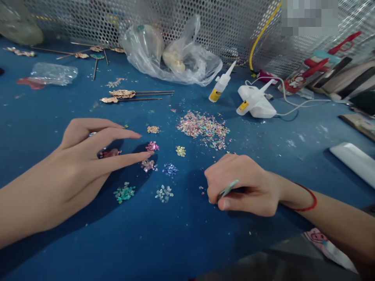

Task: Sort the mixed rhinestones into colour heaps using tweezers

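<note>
Fingers spread, my left hand (84, 160) hovers at the left over small sorted piles of glossy chips. Its fingertips are by the magenta pile (152, 146) and the pale pink pile (149, 165); whether they touch is unclear. A dark red pile (109, 153) shows partly between the fingers. My right hand (240, 183) is closed round slim pale-green tweezers (229, 188), whose tips are hidden beneath it. Between the hands lie blue chips (170, 169), yellow chips (181, 151) and pale blue chips (164, 193). Teal chips (124, 192) are below my left hand.
A mixed chip heap (205, 128) lies beyond my right hand. Gold hairpins (123, 94), a clear plastic bag (172, 58), a glue bottle (218, 88) and a white device (258, 101) with a cable stand farther back. A perforated metal panel (234, 23) borders the blue table (187, 249).
</note>
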Demonstrator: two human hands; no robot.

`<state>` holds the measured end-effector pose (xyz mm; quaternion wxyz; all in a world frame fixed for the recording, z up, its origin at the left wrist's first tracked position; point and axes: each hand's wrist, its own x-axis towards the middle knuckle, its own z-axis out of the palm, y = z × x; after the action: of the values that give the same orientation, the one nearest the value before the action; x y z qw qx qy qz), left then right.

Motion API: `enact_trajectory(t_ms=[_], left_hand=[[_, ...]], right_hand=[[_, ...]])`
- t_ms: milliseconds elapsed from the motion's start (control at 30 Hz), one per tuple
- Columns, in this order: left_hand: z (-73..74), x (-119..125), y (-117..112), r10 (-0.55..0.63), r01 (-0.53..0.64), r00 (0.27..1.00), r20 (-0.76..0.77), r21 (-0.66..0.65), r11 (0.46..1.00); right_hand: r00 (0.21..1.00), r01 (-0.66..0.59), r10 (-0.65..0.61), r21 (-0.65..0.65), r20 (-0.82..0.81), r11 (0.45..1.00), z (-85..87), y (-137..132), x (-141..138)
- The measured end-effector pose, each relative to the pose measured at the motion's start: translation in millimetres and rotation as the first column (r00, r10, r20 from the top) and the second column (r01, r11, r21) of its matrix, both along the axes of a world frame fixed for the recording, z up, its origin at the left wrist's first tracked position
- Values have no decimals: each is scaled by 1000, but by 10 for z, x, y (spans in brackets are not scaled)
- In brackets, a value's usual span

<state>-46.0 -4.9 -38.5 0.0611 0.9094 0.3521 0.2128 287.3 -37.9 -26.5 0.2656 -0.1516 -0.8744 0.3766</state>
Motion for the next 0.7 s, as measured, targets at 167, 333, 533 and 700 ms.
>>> enact_trajectory(t_ms=[167, 333, 533, 700], left_hand=[[8, -41, 40, -93, 99, 992, -82, 74, 992], [52, 6, -14, -59, 59, 997, -45, -9, 998], [95, 49, -68, -33, 32, 999, -24, -29, 999], [102, 40, -56, -56, 56, 995, -78, 4, 998]], right_hand=[[1000, -23, 24, 47, -4, 999, 4, -2, -13], [996, -30, 23, 86, 82, 996, 47, -18, 0], [998, -44, 42, 37, 35, 998, 57, -25, 1], [998, -47, 46, 14, 42, 999, 72, -24, -9]])
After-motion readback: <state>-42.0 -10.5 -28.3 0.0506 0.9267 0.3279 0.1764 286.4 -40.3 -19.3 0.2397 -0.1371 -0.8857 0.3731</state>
